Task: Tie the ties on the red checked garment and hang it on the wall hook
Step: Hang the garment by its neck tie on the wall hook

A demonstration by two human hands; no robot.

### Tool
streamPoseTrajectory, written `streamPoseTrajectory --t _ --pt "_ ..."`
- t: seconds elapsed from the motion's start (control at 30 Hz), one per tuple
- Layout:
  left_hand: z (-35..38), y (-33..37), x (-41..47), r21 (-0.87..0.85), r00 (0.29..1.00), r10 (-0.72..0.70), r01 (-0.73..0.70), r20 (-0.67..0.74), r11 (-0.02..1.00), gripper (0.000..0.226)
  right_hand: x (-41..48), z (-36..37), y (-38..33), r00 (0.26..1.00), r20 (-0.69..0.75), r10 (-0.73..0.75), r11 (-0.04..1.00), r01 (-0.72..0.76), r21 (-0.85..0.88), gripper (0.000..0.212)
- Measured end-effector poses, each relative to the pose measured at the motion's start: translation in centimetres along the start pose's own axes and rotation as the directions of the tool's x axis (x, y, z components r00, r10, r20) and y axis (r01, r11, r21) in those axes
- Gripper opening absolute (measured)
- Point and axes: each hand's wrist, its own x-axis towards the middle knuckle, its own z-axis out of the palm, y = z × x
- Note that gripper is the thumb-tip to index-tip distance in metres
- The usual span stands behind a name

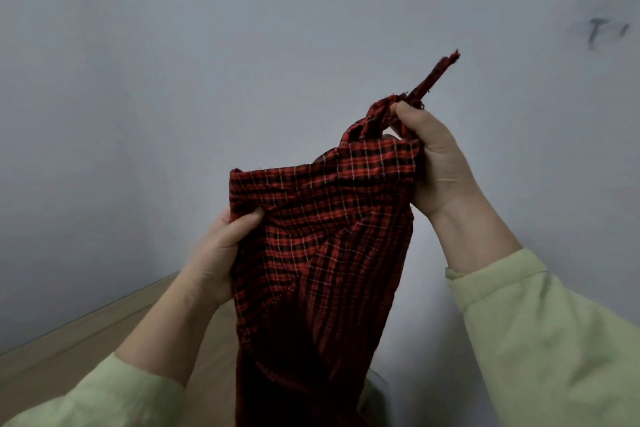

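The red checked garment (322, 236) hangs bunched in front of a pale wall, held up by both hands. My right hand (436, 163) grips its top right corner, where narrow ties (426, 83) form a small loop and one end sticks up to the right. My left hand (221, 250) pinches the garment's left edge lower down, thumb on the front of the cloth. The bottom of the garment runs out of view. Both arms wear light green sleeves. No hook can be made out.
A pale grey-blue wall (207, 45) fills the background. A blurred dark mark (602, 31) shows on it at the upper right. A wooden floor or ledge (86, 333) runs along the lower left.
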Motion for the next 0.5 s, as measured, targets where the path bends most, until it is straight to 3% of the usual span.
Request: streamPoseTrajectory --t 0.1,0.27,0.37,0.5 --pt "2.2 0.0 0.0 -0.003 0.996 0.014 -0.013 0.086 1.0 0.028 -2.3 -0.2 -2.2 0.996 -0.072 -0.058 0.998 0.056 -0.029 0.015" --pt "5.6 -0.5 0.5 0.004 0.982 0.006 -0.006 0.188 1.0 0.031 -5.5 -0.4 -6.4 0.961 -0.227 -0.155 0.986 0.137 -0.095 0.02" --pt "8.0 -1.0 1.2 0.031 0.974 -0.031 0.025 0.224 0.999 0.036 -7.8 -0.3 -9.2 0.932 -0.297 -0.21 0.971 0.163 -0.175 0.013" --pt "11.7 -1.6 2.4 0.049 0.968 -0.033 0.021 0.25 0.999 0.021 -9.5 -0.2 -12.4 0.879 -0.387 -0.279 0.946 0.183 -0.266 0.006"
